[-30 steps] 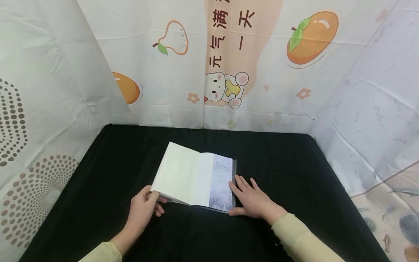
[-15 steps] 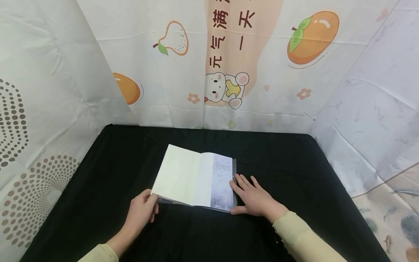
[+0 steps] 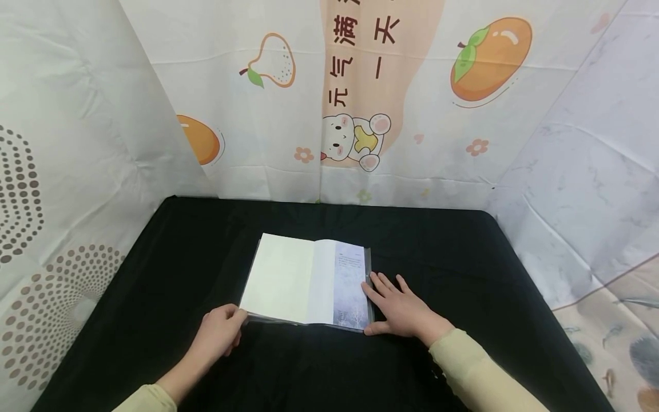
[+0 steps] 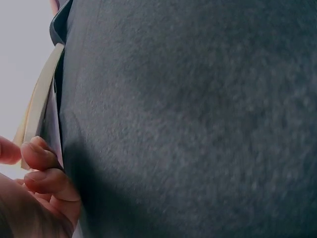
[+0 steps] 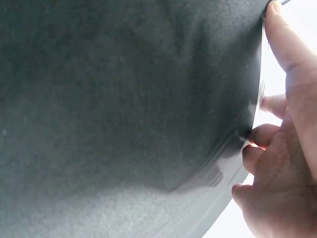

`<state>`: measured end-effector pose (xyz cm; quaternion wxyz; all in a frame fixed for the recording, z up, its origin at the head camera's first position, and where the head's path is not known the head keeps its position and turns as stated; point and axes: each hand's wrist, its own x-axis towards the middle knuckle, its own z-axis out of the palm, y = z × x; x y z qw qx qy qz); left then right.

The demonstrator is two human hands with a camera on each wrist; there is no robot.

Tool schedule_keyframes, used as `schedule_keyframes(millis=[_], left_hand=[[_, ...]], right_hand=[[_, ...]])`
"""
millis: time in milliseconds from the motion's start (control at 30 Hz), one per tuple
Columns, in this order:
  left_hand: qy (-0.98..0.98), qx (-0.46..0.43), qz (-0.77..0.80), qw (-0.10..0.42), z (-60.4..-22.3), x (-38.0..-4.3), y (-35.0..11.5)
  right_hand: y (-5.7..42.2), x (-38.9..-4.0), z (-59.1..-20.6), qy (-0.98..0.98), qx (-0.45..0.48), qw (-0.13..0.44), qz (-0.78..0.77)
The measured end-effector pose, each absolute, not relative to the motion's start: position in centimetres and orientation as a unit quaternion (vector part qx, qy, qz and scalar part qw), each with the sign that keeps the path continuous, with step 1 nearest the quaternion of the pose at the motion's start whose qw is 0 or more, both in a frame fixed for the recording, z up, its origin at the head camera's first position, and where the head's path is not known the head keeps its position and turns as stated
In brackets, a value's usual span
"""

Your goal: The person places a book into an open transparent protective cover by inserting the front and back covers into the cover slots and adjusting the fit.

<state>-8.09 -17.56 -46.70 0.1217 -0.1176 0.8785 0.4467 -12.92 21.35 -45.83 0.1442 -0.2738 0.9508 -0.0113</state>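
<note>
An open book (image 3: 280,280) lies on the black cloth in the head view, in what looks like a clear cover. Its left page is blank and cream. The right side shows a pale blue-purple flap (image 3: 350,286) with small print and white trees. My left hand (image 3: 218,332) pinches the near left corner, thumb on top and fingers bent below. In the left wrist view the thick page block (image 4: 42,99) sits between thumb and fingers. My right hand (image 3: 404,312) rests with spread fingers on the book's right edge; the right wrist view shows those fingers (image 5: 265,134) along the edge.
Black cloth (image 3: 437,246) covers the table around the book. Behind it hangs a white curtain (image 3: 412,166) printed with fruit and a bear. Pale sheets close off the left side (image 3: 92,143) and the right side (image 3: 576,189).
The left half of the book has come down flatter, its far left corner lowering. My left hand has moved slightly down and left with it. The right hand has barely shifted.
</note>
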Motion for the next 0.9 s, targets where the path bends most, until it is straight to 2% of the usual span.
schedule_keyframes(millis=[200, 400, 700, 900], left_hand=[[0.891, -0.109, 0.420, 0.131, -46.1, -8.2, -18.1], [0.901, -0.088, 0.410, 0.113, -45.0, -8.7, -18.6], [0.926, 0.031, 0.377, 0.007, -43.2, -10.7, -17.0], [0.937, 0.129, 0.324, -0.035, -42.4, -12.1, -14.6]], right_hand=[[21.4, -13.0, -45.9, 0.951, -0.271, 0.148, -0.012], [21.4, -13.2, -46.0, 0.951, -0.272, 0.146, -0.006], [21.5, -13.2, -46.1, 0.951, -0.269, 0.151, -0.011], [21.4, -13.1, -46.2, 0.951, -0.267, 0.154, -0.017]])
